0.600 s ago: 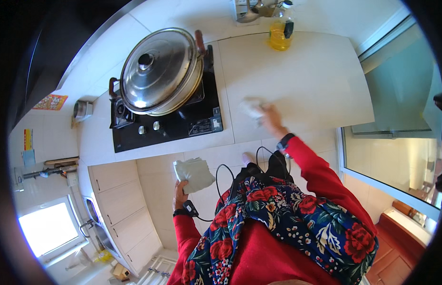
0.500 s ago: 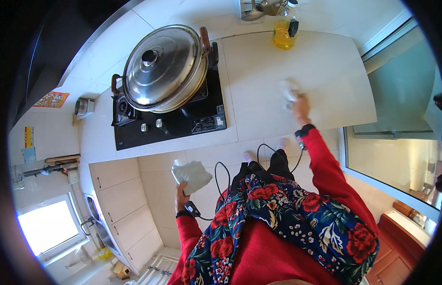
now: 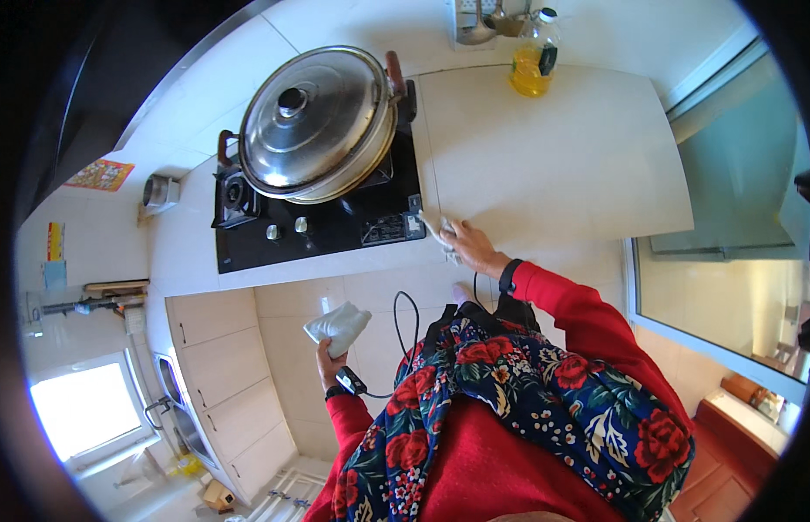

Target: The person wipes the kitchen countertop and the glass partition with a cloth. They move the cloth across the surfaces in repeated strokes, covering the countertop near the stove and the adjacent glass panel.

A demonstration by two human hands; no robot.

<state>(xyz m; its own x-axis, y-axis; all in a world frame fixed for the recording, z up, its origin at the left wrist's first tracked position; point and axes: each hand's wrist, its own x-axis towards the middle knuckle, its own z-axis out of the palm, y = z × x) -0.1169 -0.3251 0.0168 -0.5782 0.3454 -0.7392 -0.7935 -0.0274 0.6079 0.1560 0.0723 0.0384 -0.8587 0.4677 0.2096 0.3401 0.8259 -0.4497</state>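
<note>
My right hand [image 3: 474, 248] is closed on a whitish cloth [image 3: 434, 228], which lies at the counter's front edge, beside the right front corner of the black gas stove [image 3: 248, 250]. Lower and to the left, my left hand [image 3: 329, 361] grips the bottom of a pale, soft, flat packet or folded cloth [image 3: 339, 328], whose kind I cannot make out. It is held up over the floor, in front of the stove and apart from the counter. A wide steel pot with a domed lid [image 3: 322, 130] sits on the stove.
An oil bottle [image 3: 531, 74] stands at the back of the pale countertop [image 3: 553, 157], below hanging ladles [image 3: 476, 33]. A glass sliding panel [image 3: 727, 296] borders the right side. White cabinets [image 3: 226, 374] run along the left. A black cable [image 3: 407, 304] loops near my waist.
My right hand has swept the cloth left and nearer, from the middle of the counter to the stove's corner. The thing in my left hand has shifted slightly left and tilted.
</note>
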